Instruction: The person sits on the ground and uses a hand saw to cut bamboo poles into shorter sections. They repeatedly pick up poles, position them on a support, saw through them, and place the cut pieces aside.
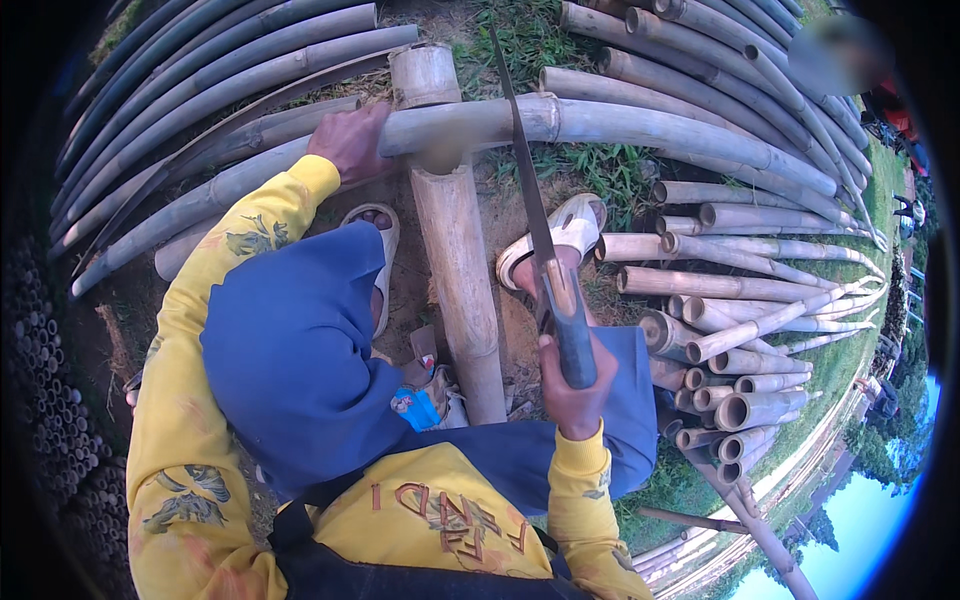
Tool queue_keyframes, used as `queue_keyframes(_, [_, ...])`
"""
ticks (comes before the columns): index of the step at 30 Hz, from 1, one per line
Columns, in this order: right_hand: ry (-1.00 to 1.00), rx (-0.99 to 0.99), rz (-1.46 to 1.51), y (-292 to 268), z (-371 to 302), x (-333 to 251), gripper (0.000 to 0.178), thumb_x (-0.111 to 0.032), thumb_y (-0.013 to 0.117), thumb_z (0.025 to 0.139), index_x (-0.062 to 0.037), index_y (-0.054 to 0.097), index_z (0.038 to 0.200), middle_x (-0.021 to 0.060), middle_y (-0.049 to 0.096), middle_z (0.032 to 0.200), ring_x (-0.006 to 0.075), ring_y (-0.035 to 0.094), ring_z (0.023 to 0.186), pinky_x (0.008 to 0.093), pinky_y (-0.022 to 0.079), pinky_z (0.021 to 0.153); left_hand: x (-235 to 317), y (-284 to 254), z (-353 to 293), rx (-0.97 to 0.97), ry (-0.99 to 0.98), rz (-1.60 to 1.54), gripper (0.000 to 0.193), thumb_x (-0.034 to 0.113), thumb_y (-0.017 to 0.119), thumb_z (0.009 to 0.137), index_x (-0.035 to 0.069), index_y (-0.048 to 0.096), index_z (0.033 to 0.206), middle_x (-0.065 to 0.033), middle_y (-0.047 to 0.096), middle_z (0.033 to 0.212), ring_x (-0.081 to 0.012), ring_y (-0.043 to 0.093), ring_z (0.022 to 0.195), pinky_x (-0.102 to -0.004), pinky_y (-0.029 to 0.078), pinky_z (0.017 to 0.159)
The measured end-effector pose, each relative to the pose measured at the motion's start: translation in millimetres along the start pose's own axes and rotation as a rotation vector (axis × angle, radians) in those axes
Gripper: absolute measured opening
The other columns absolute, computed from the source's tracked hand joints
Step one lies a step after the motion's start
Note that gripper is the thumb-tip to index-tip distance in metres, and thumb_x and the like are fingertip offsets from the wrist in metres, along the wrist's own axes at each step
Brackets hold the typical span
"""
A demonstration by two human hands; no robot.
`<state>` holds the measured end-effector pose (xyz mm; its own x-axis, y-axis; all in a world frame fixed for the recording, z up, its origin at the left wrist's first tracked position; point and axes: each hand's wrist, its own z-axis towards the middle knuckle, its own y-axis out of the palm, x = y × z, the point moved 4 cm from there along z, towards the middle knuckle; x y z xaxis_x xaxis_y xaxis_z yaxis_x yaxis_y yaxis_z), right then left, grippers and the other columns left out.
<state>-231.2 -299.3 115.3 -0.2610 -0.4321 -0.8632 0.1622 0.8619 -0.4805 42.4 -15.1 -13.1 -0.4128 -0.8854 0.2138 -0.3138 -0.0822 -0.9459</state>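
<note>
My right hand (578, 388) is closed round the dark handle of a handsaw (540, 215), whose long blade points away from me. The blade crosses over a grey bamboo pole (640, 125) close to one of its joints; whether its teeth touch the pole I cannot tell. At the pole's left end, my left hand (350, 142) grips it, fingers partly hidden. Beneath, a thick bamboo support (458, 270) runs between my feet, with a notch near its far end where the pole lies across it.
Long bamboo poles (230, 75) lie stacked at the far left, more (690, 65) at the far right. Cut bamboo pieces (745, 410) are piled to my right. A blue packet (415, 408) lies by the support. My sandalled foot (560, 235) stands beside it. Another person (885, 105) is at the upper right.
</note>
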Motion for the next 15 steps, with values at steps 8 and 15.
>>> queue_keyframes(8, [-0.081, 0.066, 0.145, 25.3, 39.9, 7.5, 0.012, -0.005, 0.075, 0.088, 0.0001, 0.064, 0.089, 0.0075, 0.057, 0.067, 0.0183, 0.057, 0.060, 0.0326, 0.047, 0.060, 11.9, -1.8, 1.8, -0.046, -0.058, 0.038, 0.065, 0.037, 0.085, 0.075, 0.006, 0.056, 0.124, -0.0223, 0.071, 0.119, -0.0418, 0.071, 0.106, -0.0506, 0.056, 0.094])
queue_keyframes(15, [0.025, 0.025, 0.043, -12.8, -21.5, -3.9, 0.009, -0.002, 0.074, 0.086, 0.0007, 0.069, 0.093, 0.0120, 0.064, 0.071, 0.0239, 0.064, 0.059, 0.0337, 0.050, 0.061, 7.2, 8.6, -1.3, 0.028, -0.013, 0.003, 0.068, 0.038, 0.087, 0.070, 0.005, 0.057, 0.122, -0.0212, 0.072, 0.109, -0.0409, 0.071, 0.102, -0.0502, 0.056, 0.089])
